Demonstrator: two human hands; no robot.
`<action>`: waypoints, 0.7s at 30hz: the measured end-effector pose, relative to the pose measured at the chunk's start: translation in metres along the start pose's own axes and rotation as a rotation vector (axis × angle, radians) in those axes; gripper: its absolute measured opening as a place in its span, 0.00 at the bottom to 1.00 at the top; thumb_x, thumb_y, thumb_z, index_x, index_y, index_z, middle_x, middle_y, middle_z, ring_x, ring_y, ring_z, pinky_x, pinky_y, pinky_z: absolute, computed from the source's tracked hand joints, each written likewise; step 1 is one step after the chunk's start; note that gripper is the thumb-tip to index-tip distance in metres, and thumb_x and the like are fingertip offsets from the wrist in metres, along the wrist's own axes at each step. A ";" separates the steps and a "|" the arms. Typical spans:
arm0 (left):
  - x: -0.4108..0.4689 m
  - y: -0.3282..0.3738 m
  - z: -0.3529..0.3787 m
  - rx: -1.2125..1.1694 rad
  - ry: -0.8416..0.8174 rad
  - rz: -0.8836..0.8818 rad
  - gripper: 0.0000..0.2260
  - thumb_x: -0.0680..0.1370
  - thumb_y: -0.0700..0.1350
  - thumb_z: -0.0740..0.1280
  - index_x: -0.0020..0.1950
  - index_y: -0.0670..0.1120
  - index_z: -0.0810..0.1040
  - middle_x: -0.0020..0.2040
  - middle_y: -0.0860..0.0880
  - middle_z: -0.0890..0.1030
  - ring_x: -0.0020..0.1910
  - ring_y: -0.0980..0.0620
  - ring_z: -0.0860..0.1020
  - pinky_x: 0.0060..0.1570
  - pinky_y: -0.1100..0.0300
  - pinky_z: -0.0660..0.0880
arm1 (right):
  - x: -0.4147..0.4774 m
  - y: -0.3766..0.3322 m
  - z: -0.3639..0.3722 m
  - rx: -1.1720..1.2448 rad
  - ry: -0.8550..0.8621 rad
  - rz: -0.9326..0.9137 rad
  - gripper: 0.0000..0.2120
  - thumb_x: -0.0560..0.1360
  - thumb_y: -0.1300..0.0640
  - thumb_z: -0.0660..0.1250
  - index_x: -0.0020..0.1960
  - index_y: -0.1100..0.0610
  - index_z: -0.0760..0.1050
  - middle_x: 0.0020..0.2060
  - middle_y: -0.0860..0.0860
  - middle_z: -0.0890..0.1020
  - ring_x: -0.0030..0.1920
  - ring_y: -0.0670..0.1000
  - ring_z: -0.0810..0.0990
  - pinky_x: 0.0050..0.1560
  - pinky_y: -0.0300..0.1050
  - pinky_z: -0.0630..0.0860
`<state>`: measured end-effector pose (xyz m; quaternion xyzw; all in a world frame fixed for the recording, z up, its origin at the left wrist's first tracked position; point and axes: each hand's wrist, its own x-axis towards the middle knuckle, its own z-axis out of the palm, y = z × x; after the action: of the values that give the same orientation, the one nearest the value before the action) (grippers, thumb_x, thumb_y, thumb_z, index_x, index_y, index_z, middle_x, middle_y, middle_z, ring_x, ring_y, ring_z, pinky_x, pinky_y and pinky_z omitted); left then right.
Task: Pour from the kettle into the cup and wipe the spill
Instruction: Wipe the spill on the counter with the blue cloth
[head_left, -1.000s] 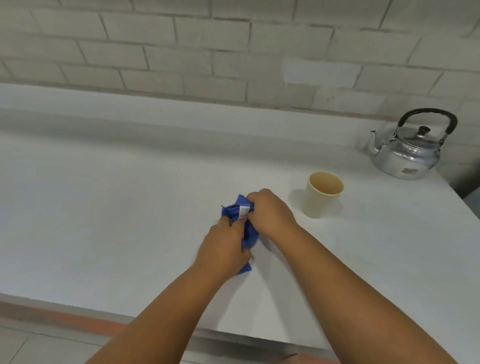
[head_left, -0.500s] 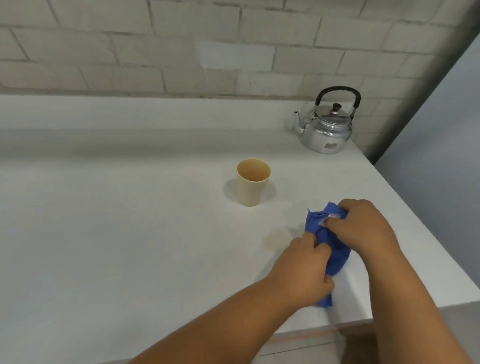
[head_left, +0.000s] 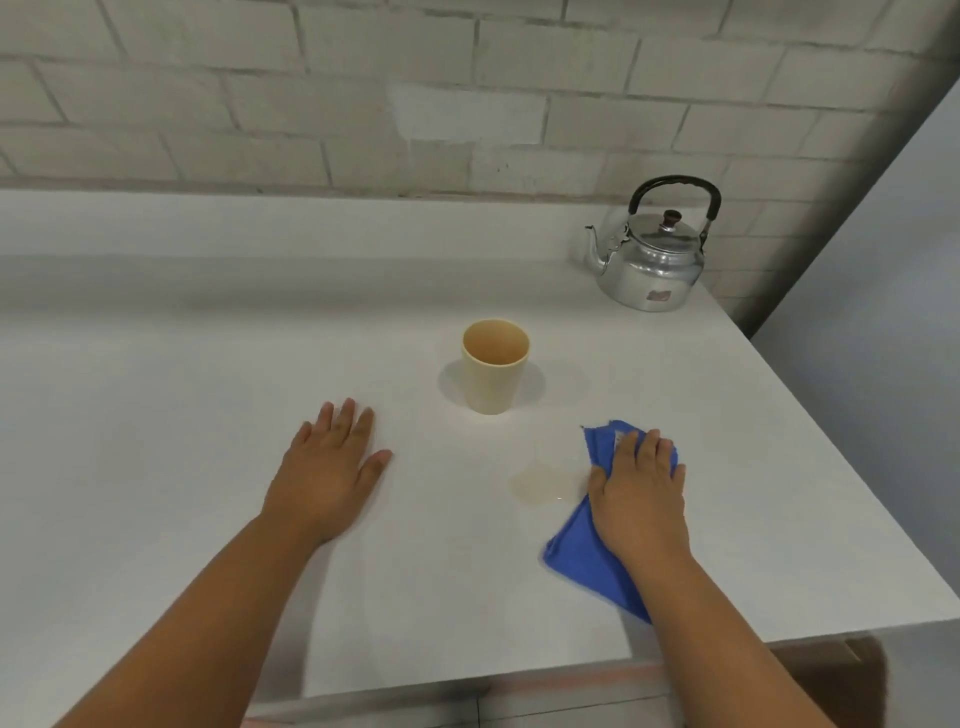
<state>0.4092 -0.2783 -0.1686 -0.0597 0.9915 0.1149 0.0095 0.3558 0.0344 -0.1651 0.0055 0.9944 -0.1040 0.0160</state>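
A cream cup (head_left: 495, 366) stands upright in the middle of the white counter (head_left: 182, 415). A silver kettle (head_left: 652, 254) with a black handle sits at the back right, its spout pointing left. A pale yellowish puddle (head_left: 540, 483) lies on the counter in front of the cup. My right hand (head_left: 640, 493) presses flat on a blue cloth (head_left: 587, 561) spread just right of the puddle. My left hand (head_left: 327, 467) rests palm down on the counter, left of the cup, fingers apart and holding nothing.
A brick wall (head_left: 363, 93) runs behind the counter, with a raised ledge (head_left: 260, 223) along its foot. The counter's right edge drops off past the kettle, and its front edge lies just under my forearms.
Both hands held the bunched cloth together before. My left hand has let go and moved left onto the counter. The cloth now lies spread flat under my right hand beside the puddle.
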 end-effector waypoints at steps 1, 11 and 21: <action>0.000 -0.002 0.004 0.012 -0.004 -0.001 0.29 0.78 0.60 0.43 0.76 0.46 0.48 0.77 0.46 0.49 0.76 0.46 0.45 0.74 0.48 0.47 | 0.002 -0.002 0.000 -0.013 -0.005 -0.030 0.28 0.79 0.52 0.48 0.74 0.63 0.47 0.75 0.63 0.51 0.75 0.60 0.46 0.74 0.56 0.45; 0.001 -0.003 0.007 0.062 0.006 0.001 0.30 0.78 0.61 0.42 0.76 0.46 0.45 0.78 0.48 0.47 0.76 0.49 0.45 0.74 0.50 0.45 | -0.002 -0.016 0.005 -0.007 -0.133 -0.495 0.25 0.80 0.54 0.46 0.75 0.58 0.44 0.76 0.55 0.46 0.75 0.51 0.42 0.72 0.45 0.36; 0.002 -0.004 0.009 0.076 0.013 0.007 0.29 0.79 0.60 0.42 0.76 0.46 0.45 0.78 0.49 0.47 0.76 0.50 0.45 0.73 0.51 0.45 | 0.016 -0.032 -0.001 0.262 -0.171 -0.347 0.22 0.81 0.57 0.47 0.74 0.58 0.51 0.76 0.55 0.52 0.76 0.51 0.46 0.73 0.45 0.39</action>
<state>0.4081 -0.2800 -0.1779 -0.0568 0.9954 0.0768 0.0051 0.3396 0.0031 -0.1575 -0.1722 0.9535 -0.2337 0.0812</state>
